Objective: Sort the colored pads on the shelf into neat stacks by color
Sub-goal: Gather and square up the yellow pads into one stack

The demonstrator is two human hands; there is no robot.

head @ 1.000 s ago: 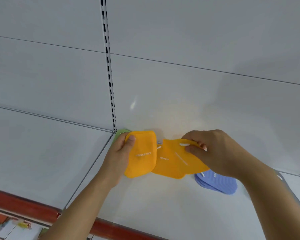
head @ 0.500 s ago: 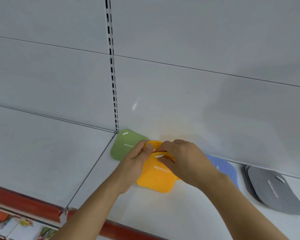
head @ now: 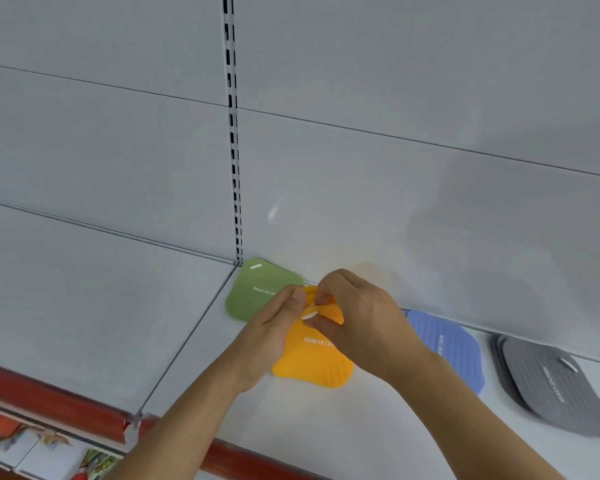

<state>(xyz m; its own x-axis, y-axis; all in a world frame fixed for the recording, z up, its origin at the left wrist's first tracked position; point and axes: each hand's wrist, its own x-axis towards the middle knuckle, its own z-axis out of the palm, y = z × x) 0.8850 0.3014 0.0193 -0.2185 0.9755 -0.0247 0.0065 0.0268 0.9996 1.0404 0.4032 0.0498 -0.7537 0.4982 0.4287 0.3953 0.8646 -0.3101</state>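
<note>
- Orange pads (head: 312,358) were seen lying on the white shelf (head: 291,427), between a green pad (head: 257,292) at the back left corner and a blue stack (head: 447,344) to the right, with a grey stack (head: 551,386) further right
- The far corner of the top orange pad was being pinched from both sides: the left hand (head: 274,327) was curled with thumb and fingers on that corner, and the right hand (head: 357,320) was curled over it from the other side, the edge bent up between them
- From that bend the pads were judged soft, thin and light, probably silicone, with ribbed faces likely to cling to one another and not slide
- A hold at a corner or by the slot near the edge was judged best, since a flat pad offers little to lift from the middle
- The green pad was touched or slightly overlapped by the left hand's fingers; which, could not be told
- Open shelf was left in front of the orange pads, toward the red front lip (head: 66,407)
- The back panel (head: 395,202) stood close behind the hands, so room was judged tighter at the rear than at the front
</note>
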